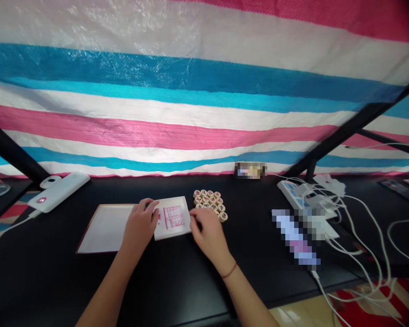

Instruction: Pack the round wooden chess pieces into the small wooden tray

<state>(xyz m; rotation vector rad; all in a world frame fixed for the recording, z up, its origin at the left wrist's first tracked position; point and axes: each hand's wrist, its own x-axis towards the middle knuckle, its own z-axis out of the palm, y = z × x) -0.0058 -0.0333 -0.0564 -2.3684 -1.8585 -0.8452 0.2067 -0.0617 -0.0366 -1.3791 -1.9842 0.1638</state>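
A thick white paper pad (173, 217) with a pink-red grid drawing lies on the black table. To its left is a white panel with a brown edge (104, 229), like an open cover; my left hand hides whether the two join. My left hand (143, 222) rests over the pad's left side, fingers loosely bent and apart. At the pad's right edge, the thumb and forefinger of my right hand (209, 231) pinch its side. Just behind that hand, Chinese chess pieces (209, 200) with red and black characters stand in rows, the nearest partly covered.
A white power bank (59, 193) with a cable lies at left. A power strip (289, 193) with tangled white cables and a blurred, phone-like object (294, 238) are at right. Another blurred object (250, 170) stands behind, before a striped plastic sheet (177, 131). Black bars slant at both sides.
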